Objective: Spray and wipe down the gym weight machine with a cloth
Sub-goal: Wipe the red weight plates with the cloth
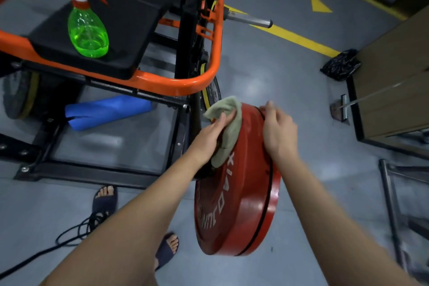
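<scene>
Both forearms reach forward. The left hand [214,133], fingers fairly straight, presses a bunched beige cloth [228,109] against the upper face of the upright red round weight plate [243,193]. The right hand [279,133] curls over the plate's top rim, holding it. Farther off, a green plastic spray bottle [88,32] stands near the black padded bench's [137,21] left edge.

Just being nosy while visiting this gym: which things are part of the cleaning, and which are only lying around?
In use: beige cloth under the left hand; red round weight plate, steadied by the right hand; green clear-plastic spray bottle on the black seat pad; orange-and-black machine frame.
Lying about: blue foam roll; crumpled black plastic bag; black floor cable.
</scene>
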Demonstrator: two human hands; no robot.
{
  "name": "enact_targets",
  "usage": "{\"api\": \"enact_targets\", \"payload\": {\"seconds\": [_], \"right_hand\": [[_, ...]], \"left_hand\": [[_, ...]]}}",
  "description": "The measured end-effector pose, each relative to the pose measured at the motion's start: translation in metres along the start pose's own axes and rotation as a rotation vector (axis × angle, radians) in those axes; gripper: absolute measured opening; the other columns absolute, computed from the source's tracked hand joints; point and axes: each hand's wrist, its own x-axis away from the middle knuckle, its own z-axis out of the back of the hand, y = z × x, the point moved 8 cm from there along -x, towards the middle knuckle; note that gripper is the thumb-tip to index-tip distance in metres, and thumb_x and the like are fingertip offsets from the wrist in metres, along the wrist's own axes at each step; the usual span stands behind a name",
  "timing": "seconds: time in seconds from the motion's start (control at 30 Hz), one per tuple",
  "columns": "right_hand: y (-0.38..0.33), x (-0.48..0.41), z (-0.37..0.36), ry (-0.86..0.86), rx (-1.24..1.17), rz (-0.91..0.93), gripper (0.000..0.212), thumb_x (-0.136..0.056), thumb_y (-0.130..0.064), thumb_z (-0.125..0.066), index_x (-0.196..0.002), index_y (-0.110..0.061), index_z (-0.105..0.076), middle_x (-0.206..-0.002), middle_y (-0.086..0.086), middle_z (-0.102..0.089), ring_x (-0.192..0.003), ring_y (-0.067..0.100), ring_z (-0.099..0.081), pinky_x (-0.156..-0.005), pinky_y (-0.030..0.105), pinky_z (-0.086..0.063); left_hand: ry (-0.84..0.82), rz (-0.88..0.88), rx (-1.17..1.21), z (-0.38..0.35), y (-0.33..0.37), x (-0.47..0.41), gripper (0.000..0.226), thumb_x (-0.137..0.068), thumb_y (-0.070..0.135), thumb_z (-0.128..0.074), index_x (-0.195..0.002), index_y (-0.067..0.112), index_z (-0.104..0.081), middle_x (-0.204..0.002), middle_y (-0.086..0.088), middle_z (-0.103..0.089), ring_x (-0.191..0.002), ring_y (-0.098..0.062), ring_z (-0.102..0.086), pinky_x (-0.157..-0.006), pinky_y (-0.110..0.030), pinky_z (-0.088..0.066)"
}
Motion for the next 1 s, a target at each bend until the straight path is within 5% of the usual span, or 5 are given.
{"api": "enact_targets", "payload": {"seconds": [0.53,0.7,0.87,0.97,1.0], "right_hand": [[0.029,0.069,-0.003,0.022,0.221,-0.105,0.053,-0.104,-0.056,-0.029,-0.156,-0.047,-0.026,-0.141,-0.002,-0.053,-0.118,0.029,-0.059,-0.094,0.042,-0.044],[0.03,0.073,-0.001,0.051,0.229,-0.101,0.053,-0.105,-0.055,-0.03,-0.157,-0.046,-0.027,-0.142,-0.002,-0.052,-0.116,0.031,-0.06,-0.093,0.042,-0.045],[0.03,0.068,-0.002,0.046,0.227,-0.13,0.053,-0.103,-0.055,-0.032,-0.156,-0.047,-0.028,-0.142,-0.005,-0.052,-0.117,0.029,-0.059,-0.094,0.042,-0.045],[0.029,0.061,-0.005,0.027,0.236,-0.137,0.054,-0.103,-0.056,-0.031,-0.156,-0.047,-0.028,-0.142,-0.004,-0.052,-0.117,0.03,-0.06,-0.095,0.043,-0.045],[0.029,0.058,-0.006,0.02,0.236,-0.142,0.054,-0.102,-0.056,-0.031,-0.156,-0.047,-0.028,-0.141,-0.003,-0.053,-0.116,0.031,-0.06,-0.095,0.044,-0.045]], "left_hand": [[-0.007,-0.178,0.11,-0.064,-0.028,0.098,0.062,-0.103,0.068,-0.024,-0.149,0.036,-0.051,-0.164,0.013,-0.032,-0.156,-0.009,-0.015,-0.127,-0.045,-0.008],[0.051,-0.015,0.107,-0.056,0.0,0.031,0.059,-0.099,0.076,-0.024,-0.147,0.047,-0.044,-0.146,0.031,-0.045,-0.144,0.001,-0.035,-0.109,-0.01,-0.034],[0.076,-0.002,0.266,-0.035,0.028,-0.025,0.073,-0.1,0.073,-0.024,-0.158,0.03,-0.034,-0.161,0.003,-0.038,-0.151,-0.02,-0.033,-0.117,-0.04,-0.034],[0.029,0.208,1.09,-0.053,0.028,-0.014,0.069,-0.107,0.059,-0.026,-0.163,0.021,-0.017,-0.17,-0.005,-0.017,-0.157,-0.023,-0.014,-0.119,-0.049,-0.023],[0.125,0.301,0.711,-0.054,0.023,0.01,0.069,-0.105,0.064,-0.026,-0.162,0.026,-0.024,-0.168,0.001,-0.023,-0.155,-0.019,-0.019,-0.122,-0.044,-0.023]]}}
